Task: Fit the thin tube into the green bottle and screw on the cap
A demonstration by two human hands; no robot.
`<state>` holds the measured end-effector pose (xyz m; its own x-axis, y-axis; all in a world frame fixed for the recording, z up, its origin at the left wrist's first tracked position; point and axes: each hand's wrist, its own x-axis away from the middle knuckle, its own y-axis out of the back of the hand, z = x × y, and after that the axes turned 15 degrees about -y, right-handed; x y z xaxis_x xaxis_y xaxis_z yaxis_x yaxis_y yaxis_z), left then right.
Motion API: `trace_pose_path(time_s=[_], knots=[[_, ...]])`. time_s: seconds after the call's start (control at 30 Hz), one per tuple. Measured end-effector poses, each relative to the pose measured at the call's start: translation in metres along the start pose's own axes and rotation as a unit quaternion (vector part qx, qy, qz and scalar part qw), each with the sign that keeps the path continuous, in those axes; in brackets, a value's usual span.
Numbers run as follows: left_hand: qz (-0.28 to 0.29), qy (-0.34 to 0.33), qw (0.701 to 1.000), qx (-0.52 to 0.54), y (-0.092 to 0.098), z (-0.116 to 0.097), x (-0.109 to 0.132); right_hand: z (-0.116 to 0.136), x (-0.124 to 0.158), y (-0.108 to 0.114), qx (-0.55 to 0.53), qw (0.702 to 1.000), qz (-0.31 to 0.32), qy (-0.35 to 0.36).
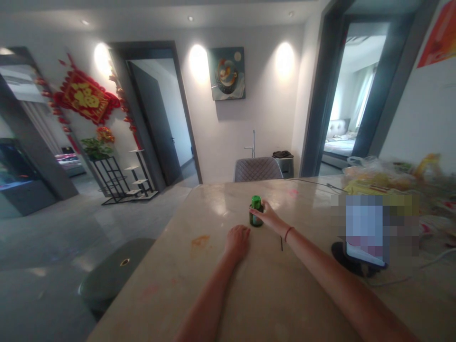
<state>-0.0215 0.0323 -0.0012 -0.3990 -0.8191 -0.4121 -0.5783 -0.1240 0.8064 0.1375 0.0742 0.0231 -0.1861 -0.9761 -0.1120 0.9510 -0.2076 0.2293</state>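
On the pale stone-topped table (199, 266) stands a small dark bottle (255, 220) with a bright green cap. My right hand (266, 213) is wrapped round its upper part from the right, thumb and fingers against its sides. A red cord circles my right wrist. My left hand (237, 240) rests palm down on the tabletop, just left of the bottle and apart from it, with fingers loosely bent and nothing visible in them. Beside my right forearm lies a thin dark stick (281, 243).
At right, a blurred-out screen on a stand (366, 259) has a white cable near it. Plastic bags (377, 168) and other items crowd the far right. A grey chair (258, 169) stands behind the table; a green stool (119, 270) stands at left.
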Motion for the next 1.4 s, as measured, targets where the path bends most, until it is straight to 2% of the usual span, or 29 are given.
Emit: trace_pose_path(time_s=[0.1,0.13,0.17,0.2,0.23,0.27,0.3,0.33,0.37,0.43,0.5,0.57,0.63,0.67,0.73,0.77,0.8,0.9,0.97,1.0,1.07,1.1,1.2,1.27,1.4], knots=[[-0.068,0.087,0.991,0.070,0.002,0.001,-0.004,0.002,0.016,0.017,-0.013,0.997,-0.067,0.039],[-0.081,0.109,0.986,0.093,0.003,0.000,-0.005,0.002,0.022,0.024,-0.012,0.998,-0.060,0.034],[-0.086,0.120,0.983,0.110,0.005,-0.002,-0.006,0.001,0.028,0.031,-0.022,1.000,-0.020,0.012],[-0.077,0.122,0.980,0.135,0.007,-0.004,-0.007,0.000,0.034,0.037,-0.047,0.997,0.052,-0.027],[-0.055,0.123,0.975,0.176,0.011,-0.007,-0.007,-0.003,0.039,0.043,-0.090,0.983,0.141,-0.073],[-0.033,0.124,0.968,0.218,0.014,-0.010,-0.007,-0.006,0.043,0.048,-0.143,0.956,0.229,-0.119],[0.029,0.121,0.935,0.331,0.018,-0.013,-0.007,-0.010,0.046,0.052,-0.198,0.918,0.303,-0.159],[0.081,0.120,0.889,0.434,0.022,-0.016,-0.006,-0.016,0.049,0.055,-0.248,0.880,0.356,-0.192],[0.125,0.120,0.845,0.506,0.025,-0.018,-0.004,-0.021,0.051,0.058,-0.286,0.849,0.388,-0.218],[0.195,0.134,0.778,0.582,0.029,-0.021,-0.001,-0.033,0.052,0.061,-0.324,0.810,0.413,-0.262],[0.235,0.153,0.746,0.604,0.030,-0.022,0.001,-0.042,0.051,0.062,-0.333,0.791,0.420,-0.294],[0.248,0.163,0.739,0.605,0.028,-0.021,0.003,-0.047,0.050,0.063,-0.336,0.786,0.418,-0.308],[0.244,0.164,0.749,0.594,0.025,-0.022,0.003,-0.048,0.050,0.063,-0.332,0.790,0.411,-0.309],[0.236,0.165,0.764,0.577,0.023,-0.023,0.002,-0.048,0.050,0.062,-0.324,0.797,0.406,-0.309],[0.181,0.174,0.822,0.511,0.018,-0.025,-0.001,-0.046,0.049,0.061,-0.286,0.818,0.393,-0.308],[0.127,0.183,0.861,0.457,0.016,-0.025,-0.003,-0.044,0.047,0.060,-0.256,0.835,0.378,-0.307],[0.049,0.194,0.899,0.390,0.013,-0.025,-0.005,-0.041,0.045,0.059,-0.218,0.859,0.350,-0.305],[-0.045,0.211,0.925,0.312,0.006,-0.022,-0.007,-0.029,0.029,0.055,-0.101,0.939,0.201,-0.260],[-0.094,0.207,0.942,0.245,0.002,-0.018,-0.004,-0.017,0.013,0.052,-0.047,0.976,0.095,-0.189],[-0.121,0.186,0.960,0.171,-0.001,-0.016,-0.002,-0.010,0.004,0.050,-0.029,0.987,0.056,-0.150],[-0.119,0.150,0.979,0.076,-0.005,-0.014,0.003,0.004,-0.012,0.043,0.002,0.996,-0.006,-0.085],[-0.111,0.132,0.984,0.052,-0.007,-0.013,0.005,0.010,-0.019,0.039,0.012,0.998,-0.008,-0.061],[-0.090,0.114,0.988,0.045,-0.009,-0.012,0.007,0.024,-0.031,0.026,0.063,0.997,0.052,0.006],[-0.084,0.117,0.988,0.054,-0.009,-0.011,0.006,0.029,-0.032,0.019,0.133,0.987,0.078,0.044],[-0.080,0.100,0.990,0.061,-0.011,-0.008,0.004,0.035,-0.018,0.015,0.264,0.960,0.030,0.085]])
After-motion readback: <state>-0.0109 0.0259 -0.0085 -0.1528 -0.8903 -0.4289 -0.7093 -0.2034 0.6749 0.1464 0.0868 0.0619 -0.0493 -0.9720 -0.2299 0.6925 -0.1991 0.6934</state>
